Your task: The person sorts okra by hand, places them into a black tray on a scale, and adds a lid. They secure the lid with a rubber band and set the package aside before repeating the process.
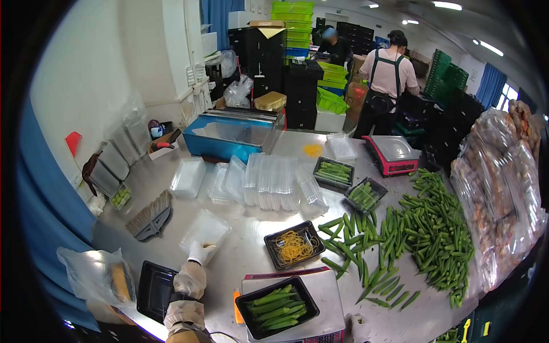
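My left hand [201,251], in a white glove with a clear sleeve cover, is at the near edge of a stack of clear plastic lids [207,230]; its fingers are partly hidden. My right hand [359,327], gloved, is low in the view, right of the near scale [329,291]; its fingers cannot be made out. On that scale sits a black tray [277,307] filled with green okra. Beyond it lies a black tray of yellow rubber bands [295,244]. Left of my left forearm stands an empty black tray [155,291]. A large okra pile [437,228] covers the right side.
Two packed okra trays [334,172] [365,195], stacked clear lids [269,182], a blue wrapping machine [229,134] and a red scale [393,154] stand farther back. A brush [150,217] lies left. Plastic-wrapped bags [497,194] rise at right. Two people [388,74] are in the background.
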Motion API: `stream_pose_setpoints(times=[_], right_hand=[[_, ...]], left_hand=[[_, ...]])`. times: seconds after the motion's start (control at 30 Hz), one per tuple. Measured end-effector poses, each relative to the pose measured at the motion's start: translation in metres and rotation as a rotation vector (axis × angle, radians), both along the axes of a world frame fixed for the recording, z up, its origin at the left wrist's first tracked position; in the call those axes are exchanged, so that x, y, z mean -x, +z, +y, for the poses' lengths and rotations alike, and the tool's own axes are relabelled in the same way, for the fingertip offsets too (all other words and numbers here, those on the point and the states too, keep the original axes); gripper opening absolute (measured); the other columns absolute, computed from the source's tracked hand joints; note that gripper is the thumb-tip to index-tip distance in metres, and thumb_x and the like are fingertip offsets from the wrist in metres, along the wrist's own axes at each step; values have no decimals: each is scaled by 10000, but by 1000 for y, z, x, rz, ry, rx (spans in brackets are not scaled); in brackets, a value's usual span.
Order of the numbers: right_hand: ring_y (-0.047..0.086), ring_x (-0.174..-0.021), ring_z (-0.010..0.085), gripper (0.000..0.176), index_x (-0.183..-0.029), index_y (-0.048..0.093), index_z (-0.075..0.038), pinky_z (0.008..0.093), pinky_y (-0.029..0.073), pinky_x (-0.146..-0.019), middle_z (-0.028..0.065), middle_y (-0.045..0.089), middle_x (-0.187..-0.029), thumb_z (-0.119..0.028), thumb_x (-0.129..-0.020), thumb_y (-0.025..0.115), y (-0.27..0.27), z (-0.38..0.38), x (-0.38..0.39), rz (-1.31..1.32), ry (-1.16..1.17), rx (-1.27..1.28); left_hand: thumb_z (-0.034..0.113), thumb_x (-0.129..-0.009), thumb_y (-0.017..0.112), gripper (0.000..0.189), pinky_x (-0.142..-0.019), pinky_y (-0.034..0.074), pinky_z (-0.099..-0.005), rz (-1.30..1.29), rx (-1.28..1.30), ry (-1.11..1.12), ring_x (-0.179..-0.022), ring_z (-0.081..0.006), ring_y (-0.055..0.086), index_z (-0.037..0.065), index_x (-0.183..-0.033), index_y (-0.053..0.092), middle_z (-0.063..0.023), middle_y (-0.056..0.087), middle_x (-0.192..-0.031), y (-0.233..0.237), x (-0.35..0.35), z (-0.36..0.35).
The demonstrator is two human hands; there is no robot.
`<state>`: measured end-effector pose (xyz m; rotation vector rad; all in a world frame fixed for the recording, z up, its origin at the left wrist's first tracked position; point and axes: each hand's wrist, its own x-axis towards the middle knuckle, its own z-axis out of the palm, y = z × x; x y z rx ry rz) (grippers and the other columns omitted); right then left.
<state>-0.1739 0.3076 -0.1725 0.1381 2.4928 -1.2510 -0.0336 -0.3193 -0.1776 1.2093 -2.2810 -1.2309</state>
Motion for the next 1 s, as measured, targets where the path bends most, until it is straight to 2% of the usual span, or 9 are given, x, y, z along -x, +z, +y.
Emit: stream_pose_setpoints(times=[0.13, 0.23, 0.33, 0.4, 0.47, 0.57, 0.7, 0.83, 1.0], right_hand=[[674, -850, 302, 352, -1047, 712, -55, 384, 519, -764, 156, 719, -956, -363, -916, 603, 5, 2, 0, 40, 41, -73], [495, -522, 80, 183, -759, 639, -35, 245, 400, -482, -7, 577, -619, -144, -906, 632, -32, 13, 4, 81, -53, 84], [498, -567, 66, 162, -750, 620, -44, 229, 405, -506, -3, 593, -667, -99, -897, 663, -29, 13, 3, 25, -96, 133], [489, -545, 66, 176, -737, 600, -48, 233, 399, -490, -7, 584, -653, -93, -893, 668, -22, 11, 5, -15, -87, 174], [488, -541, 66, 177, -742, 594, -49, 232, 398, -482, -9, 579, -645, -97, -895, 668, -36, 17, 6, -1, -89, 195], [492, -537, 69, 174, -750, 596, -47, 230, 404, -479, -9, 582, -644, -103, -897, 669, -38, 17, 9, -1, -99, 189], [496, -533, 73, 162, -762, 605, -48, 231, 410, -479, -8, 586, -651, -108, -895, 676, -35, 13, 7, -15, -112, 205], [500, -537, 75, 146, -782, 606, -53, 231, 413, -486, -6, 589, -658, -112, -896, 675, -39, 17, 9, -15, -116, 171], [501, -533, 79, 140, -789, 604, -52, 230, 415, -493, -5, 586, -653, -106, -902, 666, -43, 18, 10, -15, -92, 235]], left_hand=[[77, -797, 766, 188, -704, 526, -281, 168, -185, 70, -792, -133, 662, -25, -952, 735, -88, 733, -900, -9, 5, -11], [93, -803, 766, 188, -712, 530, -294, 108, -99, 67, -799, -128, 660, -15, -955, 739, -84, 734, -897, 17, 4, 4], [268, -872, 663, 305, -698, 522, -340, -70, 128, -37, -785, -148, 666, -12, -976, 726, -171, 729, -888, 9, 1, -4], [278, -871, 629, 291, -737, 521, -429, -204, 243, 62, -797, -353, 685, 8, -910, 729, -247, 676, -886, -15, 11, -11], [252, -859, 621, 245, -777, 511, -476, -403, 484, 51, -850, -425, 638, 27, -889, 713, -240, 674, -888, -1, 23, 4], [243, -849, 618, 218, -795, 507, -485, -285, 512, -83, -871, -416, 635, 43, -913, 677, -233, 665, -912, 15, 23, 23], [213, -865, 591, 171, -779, 509, -495, -423, 603, -244, -863, -393, 637, 66, -950, 613, -180, 656, -955, -1, 20, 24], [184, -916, 521, 149, -709, 499, -541, -286, 674, 191, -800, -410, 628, 56, -989, 542, -179, 610, -864, 15, 28, 29], [52, -865, 534, 121, -665, 512, -468, -157, 888, 231, -809, -386, 626, 56, -981, 502, -197, 598, -913, 87, 22, 37]])
